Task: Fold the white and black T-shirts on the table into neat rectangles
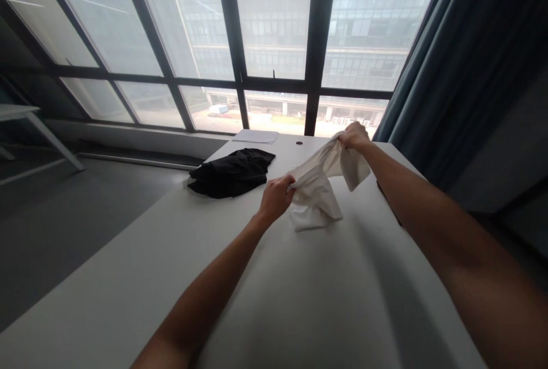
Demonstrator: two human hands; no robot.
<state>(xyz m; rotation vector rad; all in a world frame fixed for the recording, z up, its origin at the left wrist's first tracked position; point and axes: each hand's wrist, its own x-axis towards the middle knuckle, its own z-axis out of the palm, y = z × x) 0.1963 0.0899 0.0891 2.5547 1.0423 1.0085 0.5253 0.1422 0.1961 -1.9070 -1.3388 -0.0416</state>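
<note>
A pair of white shorts (315,197) is stretched between my two hands above the white table. My left hand (276,198) is closed on the near end of the waistband. At its far end, my right hand (354,135) grips the same band, higher up and farther away. Two leg parts hang down from the band, the nearer one low over the tabletop. To the left of the shorts lies a crumpled black cloth garment (233,172), apart from both hands; its kind cannot be made out.
The white table (141,295) runs from me to the window. White paper sheets (256,136) and a round dark cable hole (299,142) are at its far end. A blue curtain (449,55) hangs at the right. Another white table (19,111) stands at the left.
</note>
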